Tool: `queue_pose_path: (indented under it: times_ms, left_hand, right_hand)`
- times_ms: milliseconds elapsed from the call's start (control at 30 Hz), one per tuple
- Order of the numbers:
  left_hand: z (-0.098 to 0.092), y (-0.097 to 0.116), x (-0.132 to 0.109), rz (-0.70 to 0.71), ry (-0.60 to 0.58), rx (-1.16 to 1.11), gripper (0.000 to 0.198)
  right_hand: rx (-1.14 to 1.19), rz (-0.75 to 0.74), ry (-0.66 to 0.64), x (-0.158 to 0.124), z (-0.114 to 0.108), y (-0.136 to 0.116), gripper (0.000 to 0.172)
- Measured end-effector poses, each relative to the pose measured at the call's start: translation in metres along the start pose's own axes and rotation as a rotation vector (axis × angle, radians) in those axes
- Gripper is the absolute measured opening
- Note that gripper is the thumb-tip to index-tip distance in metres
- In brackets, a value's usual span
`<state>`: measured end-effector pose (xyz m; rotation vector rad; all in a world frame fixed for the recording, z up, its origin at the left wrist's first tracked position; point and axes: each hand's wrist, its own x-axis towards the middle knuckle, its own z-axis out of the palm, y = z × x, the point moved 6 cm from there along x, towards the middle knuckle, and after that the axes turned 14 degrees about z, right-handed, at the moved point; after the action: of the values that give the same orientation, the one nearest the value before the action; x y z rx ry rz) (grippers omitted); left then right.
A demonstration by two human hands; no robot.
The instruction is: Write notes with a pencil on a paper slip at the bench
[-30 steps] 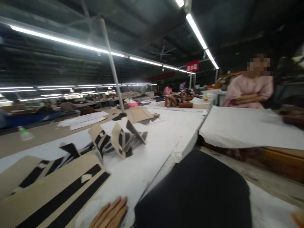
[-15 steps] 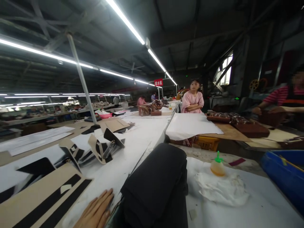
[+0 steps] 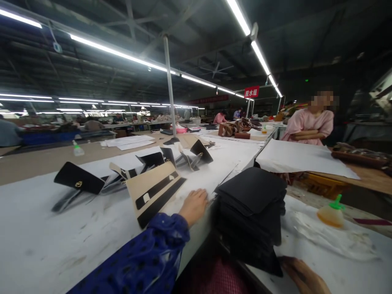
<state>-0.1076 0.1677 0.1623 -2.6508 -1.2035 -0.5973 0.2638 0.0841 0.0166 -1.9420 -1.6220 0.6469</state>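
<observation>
My left hand (image 3: pixel 194 206), in a blue dotted sleeve (image 3: pixel 147 253), lies on the white-covered table with its fingers resting flat near the edge. Nothing is in it. To its left a beige panel with black strips (image 3: pixel 156 188) leans on its side. A tall stack of black sheets (image 3: pixel 252 196) stands just right of the gap between the tables. Beside that stack's lower right corner my right hand (image 3: pixel 303 273) rests low on the right table, fingers stretched toward the corner and partly blurred. It appears to hold nothing.
Several black flap pieces with clasps (image 3: pixel 79 179) stand on the left table. On the right are a green-capped glue bottle (image 3: pixel 332 212), a crumpled white sheet (image 3: pixel 333 237) and a yellow crate (image 3: pixel 324 184). Past the far table, a person in pink (image 3: pixel 309 124) has folded arms.
My view has swung left, so the scene sits further right. More of my left sleeve shows, and my right hand has come into view beside the black stack.
</observation>
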Motion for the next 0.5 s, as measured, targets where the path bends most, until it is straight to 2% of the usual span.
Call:
queue_pose_path:
  times_ms: [167, 367, 500]
  left_hand:
    - [-0.005, 0.002, -0.005, 0.033, 0.044, -0.004, 0.027]
    - [-0.010, 0.004, -0.010, 0.051, 0.060, 0.020, 0.025]
    - [-0.010, 0.006, -0.010, 0.063, 0.064, 0.029, 0.026]
  right_hand:
    - [-0.022, 0.034, -0.019, -0.009, 0.002, -0.005, 0.060]
    - [-0.028, 0.107, -0.027, -0.015, 0.000, -0.008, 0.038]
    - [0.007, 0.091, -0.009, -0.022, -0.005, -0.018, 0.032]
